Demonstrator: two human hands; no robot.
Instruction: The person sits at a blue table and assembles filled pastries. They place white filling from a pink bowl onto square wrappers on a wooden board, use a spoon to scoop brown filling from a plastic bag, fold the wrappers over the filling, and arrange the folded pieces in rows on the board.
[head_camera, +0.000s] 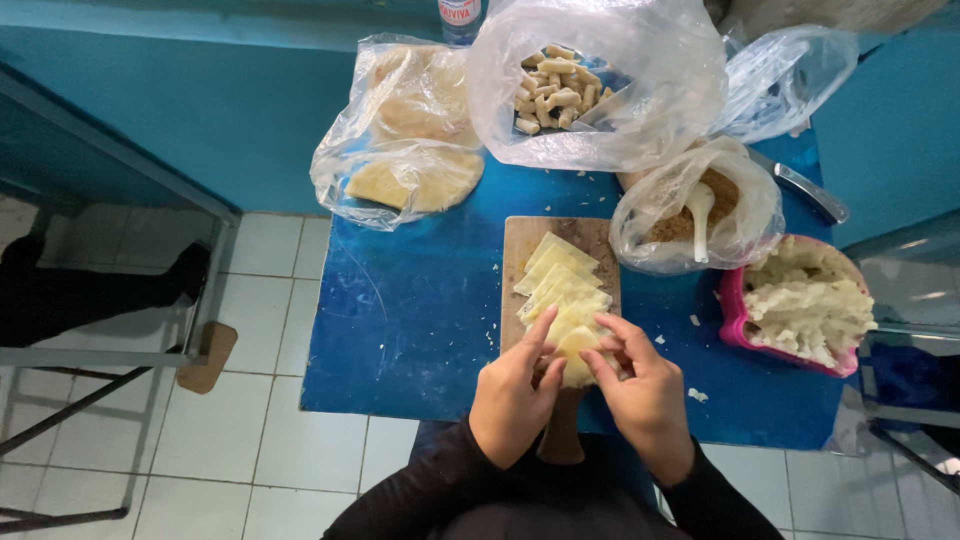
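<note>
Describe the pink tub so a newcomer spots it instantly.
Start at the blue table and go to its right edge, right of the wooden cutting board. The pink tub sits there, heaped with white mash; it is the only rigid coloured container, while its neighbours are clear plastic bags.

Single head-worn view, looking steeply down

The camera sits above the blue table (400, 320), close over its near edge, facing away from the wearer; tiled floor shows left of the table, blue wall beyond its far edge.

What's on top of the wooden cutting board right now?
On the wooden cutting board lies a row of overlapping pale yellow dough squares. The left hand and right hand pinch the nearest piece, covering the board's near end.
</note>
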